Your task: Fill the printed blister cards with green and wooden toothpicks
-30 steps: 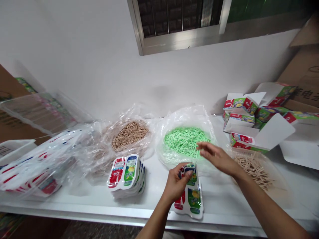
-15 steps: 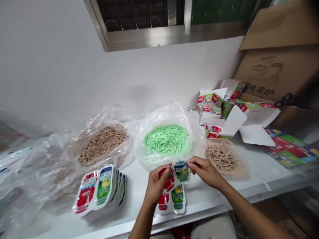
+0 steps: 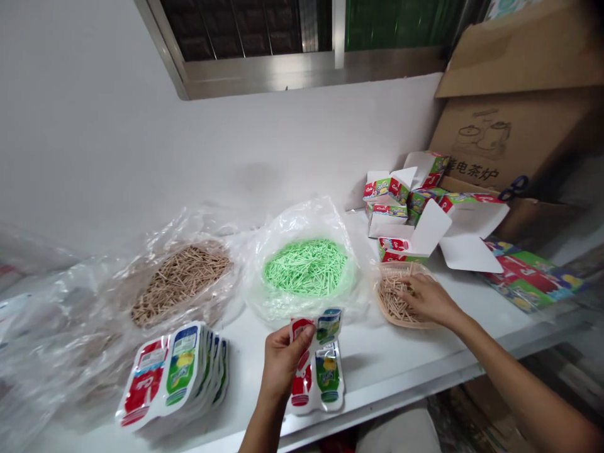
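My left hand (image 3: 284, 360) is closed on a twin bottle-shaped pack (image 3: 328, 327), one half red and the other green and blue with lemons. It is held up over a similar pack (image 3: 329, 384) lying near the table edge. My right hand (image 3: 428, 298) is at a shallow peach-coloured tray (image 3: 418, 324) of short thin brown sticks (image 3: 395, 290). Its fingers are bent down with the tips among the sticks; what they pinch, if anything, is hidden. A stack of matching packs (image 3: 182, 371) stands to the left.
Behind my hands, a clear plastic bag holds green sticks (image 3: 306, 267); another, farther left, holds brown sticks (image 3: 182, 280). Open printed boxes (image 3: 406, 220) crowd the back right, beside a large cardboard carton (image 3: 491, 138) and blue-handled scissors (image 3: 514, 187). Crumpled plastic (image 3: 61, 352) covers the left side.
My right hand has let go of the twin pack and moved right to the tray of brown sticks. My left hand keeps holding the pack. The view has shifted slightly.
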{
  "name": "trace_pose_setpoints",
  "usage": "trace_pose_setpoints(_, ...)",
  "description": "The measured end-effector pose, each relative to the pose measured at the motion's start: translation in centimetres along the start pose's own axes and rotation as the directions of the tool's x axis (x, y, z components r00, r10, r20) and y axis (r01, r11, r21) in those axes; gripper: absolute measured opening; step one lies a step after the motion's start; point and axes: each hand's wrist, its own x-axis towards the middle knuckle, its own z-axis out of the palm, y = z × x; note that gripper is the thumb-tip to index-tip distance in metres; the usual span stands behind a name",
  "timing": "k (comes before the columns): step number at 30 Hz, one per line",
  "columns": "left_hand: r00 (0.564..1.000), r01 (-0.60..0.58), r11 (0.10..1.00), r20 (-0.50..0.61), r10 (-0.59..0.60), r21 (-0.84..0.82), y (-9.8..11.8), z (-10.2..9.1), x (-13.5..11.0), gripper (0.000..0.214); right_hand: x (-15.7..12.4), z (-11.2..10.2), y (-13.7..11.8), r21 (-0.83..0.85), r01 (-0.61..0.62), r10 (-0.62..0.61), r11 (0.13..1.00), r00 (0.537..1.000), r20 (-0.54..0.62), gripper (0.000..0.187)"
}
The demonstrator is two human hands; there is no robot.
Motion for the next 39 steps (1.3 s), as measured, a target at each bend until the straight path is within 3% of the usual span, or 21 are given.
trace_pose_setpoints(2, 1.000, 0.024, 0.999, -0.003, -0.025, -0.026, 0.1, 0.3, -0.1, 0.026, 0.6, 0.8, 1.0, -0.113, -0.002, 0.007, 0.994, 0.999, 0.042, 0.032)
trace_pose_setpoints(6, 0.997, 0.036, 0.999, 0.070, -0.036, -0.007, 0.1, 1.1, -0.2, 0.025, 1.7, 2.3, 0.2, -0.199, 0.037, -0.023, 0.979, 0.997, 0.071, 0.031)
trace_pose_setpoints(10, 0.995, 0.040, 0.999, 0.086, -0.041, 0.017, -0.2, 1.1, -0.2, 0.025, 3.1, 2.9, -0.6, -0.248, 0.065, -0.042, 0.967, 0.994, 0.099, 0.032)
trace_pose_setpoints(17, 0.995, 0.064, 0.998, 0.081, -0.064, 0.006, -1.2, 0.6, 0.0, 0.029, 4.3, 4.5, -0.3, -0.267, -0.012, 0.048, 0.964, 0.990, 0.132, 0.037)
trace_pose_setpoints(26, 0.998, 0.049, 0.999, 0.048, -0.049, 0.016, -0.3, 0.4, -0.9, 0.033, 2.7, 4.9, 0.6, -0.148, -0.043, 0.068, 0.988, 0.983, 0.170, 0.032)
trace_pose_setpoints(34, 0.999, 0.036, 0.999, -0.037, -0.037, -0.010, 0.4, -0.3, -0.2, 0.035, 2.7, 4.5, 1.7, 0.074, -0.188, 0.188, 0.979, 0.982, 0.011, 0.030)
trace_pose_setpoints(39, 0.999, 0.002, 0.999, -0.042, -0.004, -0.039, 1.3, -0.2, 0.9, 0.035, 2.4, 4.1, 2.9, 0.228, -0.175, 0.197, 0.958, 0.977, -0.077, 0.027)
